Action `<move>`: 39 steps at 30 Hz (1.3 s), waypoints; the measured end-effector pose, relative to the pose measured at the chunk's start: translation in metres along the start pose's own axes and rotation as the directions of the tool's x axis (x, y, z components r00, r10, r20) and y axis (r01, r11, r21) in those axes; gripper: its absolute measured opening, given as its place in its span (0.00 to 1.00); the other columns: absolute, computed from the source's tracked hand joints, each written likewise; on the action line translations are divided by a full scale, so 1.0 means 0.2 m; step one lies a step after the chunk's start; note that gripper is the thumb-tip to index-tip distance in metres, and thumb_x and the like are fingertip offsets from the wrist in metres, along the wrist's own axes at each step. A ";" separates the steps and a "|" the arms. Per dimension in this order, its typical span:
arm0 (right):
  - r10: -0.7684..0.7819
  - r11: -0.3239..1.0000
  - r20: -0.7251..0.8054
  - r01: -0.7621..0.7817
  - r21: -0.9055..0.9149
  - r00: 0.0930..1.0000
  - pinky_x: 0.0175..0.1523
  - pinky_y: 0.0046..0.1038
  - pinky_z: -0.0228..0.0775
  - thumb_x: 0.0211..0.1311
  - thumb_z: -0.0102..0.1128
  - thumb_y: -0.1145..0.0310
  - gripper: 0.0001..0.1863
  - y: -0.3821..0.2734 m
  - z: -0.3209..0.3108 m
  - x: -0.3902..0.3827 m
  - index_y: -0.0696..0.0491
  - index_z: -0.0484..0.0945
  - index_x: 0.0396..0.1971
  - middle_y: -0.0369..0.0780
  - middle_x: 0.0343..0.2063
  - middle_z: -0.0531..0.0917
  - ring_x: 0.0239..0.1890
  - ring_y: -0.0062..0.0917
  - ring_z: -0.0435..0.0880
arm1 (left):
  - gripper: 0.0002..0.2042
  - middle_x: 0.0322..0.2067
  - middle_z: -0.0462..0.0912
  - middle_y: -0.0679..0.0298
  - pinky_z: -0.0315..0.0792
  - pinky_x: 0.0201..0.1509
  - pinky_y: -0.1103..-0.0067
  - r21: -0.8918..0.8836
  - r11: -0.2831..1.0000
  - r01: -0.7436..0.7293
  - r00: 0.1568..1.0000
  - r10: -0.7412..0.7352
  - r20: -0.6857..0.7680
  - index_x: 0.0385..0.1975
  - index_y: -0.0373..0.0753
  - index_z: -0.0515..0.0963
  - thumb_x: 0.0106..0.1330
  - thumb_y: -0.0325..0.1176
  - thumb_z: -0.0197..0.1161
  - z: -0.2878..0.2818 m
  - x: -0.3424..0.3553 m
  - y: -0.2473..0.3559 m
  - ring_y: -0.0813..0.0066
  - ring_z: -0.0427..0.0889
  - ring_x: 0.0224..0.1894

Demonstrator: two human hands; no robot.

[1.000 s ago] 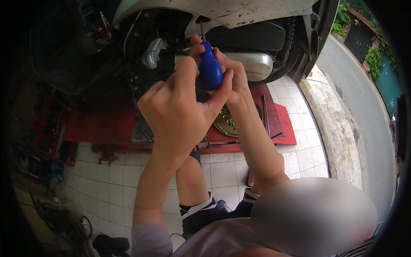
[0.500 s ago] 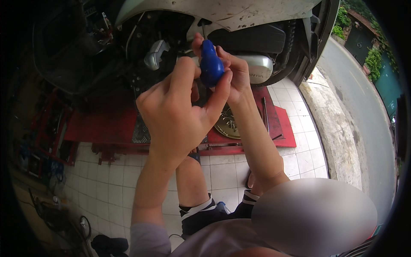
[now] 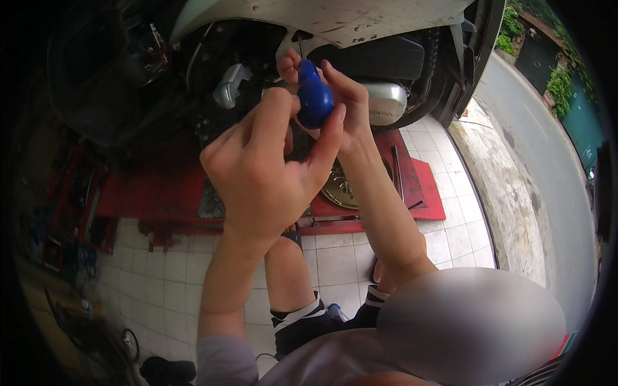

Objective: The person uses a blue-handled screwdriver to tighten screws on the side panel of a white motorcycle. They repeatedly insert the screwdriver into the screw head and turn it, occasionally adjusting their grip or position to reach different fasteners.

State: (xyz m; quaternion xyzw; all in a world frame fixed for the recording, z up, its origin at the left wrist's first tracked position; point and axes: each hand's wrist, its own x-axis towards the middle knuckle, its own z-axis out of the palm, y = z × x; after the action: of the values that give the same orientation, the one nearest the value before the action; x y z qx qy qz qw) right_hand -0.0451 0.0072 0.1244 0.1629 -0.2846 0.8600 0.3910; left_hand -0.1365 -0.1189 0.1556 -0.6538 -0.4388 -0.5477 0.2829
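Observation:
A screwdriver (image 3: 315,103) with a bulbous blue handle points away from me, its thin shaft reaching up to a dark opening in the light frame part below the white body panel (image 3: 322,16) of a motorbike. My left hand (image 3: 257,157) pinches the rear of the handle between thumb and fingers. On the far side of the handle, my right hand (image 3: 351,112) is curled round it near the shaft, its palm partly hidden by the handle. Whatever the tip touches is too dark to make out.
Under the bike runs a red platform (image 3: 154,183). A round brass-coloured tray (image 3: 333,197) with small metal parts and a long metal bar (image 3: 398,170) lie on it. The silver engine cover (image 3: 380,106) is right of my hands. White tiled floor (image 3: 174,264) surrounds my legs.
Both hands and the screwdriver have shifted slightly left. The right hand's fingertips have spread a little away from the shaft, while the left still pinches the handle.

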 end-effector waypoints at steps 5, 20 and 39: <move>-0.012 0.989 0.224 -0.021 0.146 0.975 0.44 0.24 0.77 0.62 0.62 0.72 0.25 0.01 -0.18 0.05 0.61 0.68 0.58 0.42 0.49 0.78 0.28 0.18 0.78 | 0.21 0.09 0.70 0.71 0.62 0.15 0.78 0.016 0.999 -0.033 0.998 0.033 -0.056 0.12 0.44 0.68 0.53 0.44 0.74 0.08 0.01 -0.03 0.73 0.71 0.10; 0.013 0.998 0.182 -0.003 -0.056 0.983 0.32 0.23 0.74 0.64 0.59 0.52 0.16 0.00 -0.10 0.09 0.51 0.79 0.37 0.32 0.27 0.76 0.30 0.19 0.78 | 0.15 0.24 0.77 0.66 0.74 0.21 0.75 -0.002 0.990 -0.138 0.990 0.138 0.035 0.33 0.41 0.76 0.48 0.35 0.72 0.03 0.04 -0.02 0.66 0.79 0.19; -0.047 0.999 -0.153 0.047 -0.008 0.987 0.31 0.21 0.71 0.66 0.59 0.52 0.15 0.11 -0.01 0.05 0.50 0.78 0.32 0.31 0.27 0.80 0.27 0.16 0.78 | 0.15 0.15 0.74 0.64 0.64 0.18 0.77 0.225 0.971 -0.083 0.993 0.062 0.099 0.23 0.38 0.73 0.60 0.40 0.70 0.02 0.10 0.03 0.67 0.74 0.15</move>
State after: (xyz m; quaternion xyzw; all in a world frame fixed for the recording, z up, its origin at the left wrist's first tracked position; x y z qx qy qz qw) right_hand -0.0686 0.0021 0.1193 0.1022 -0.2515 0.8599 0.4322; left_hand -0.1286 -0.1133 0.1744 -0.6569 -0.4871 -0.4522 0.3559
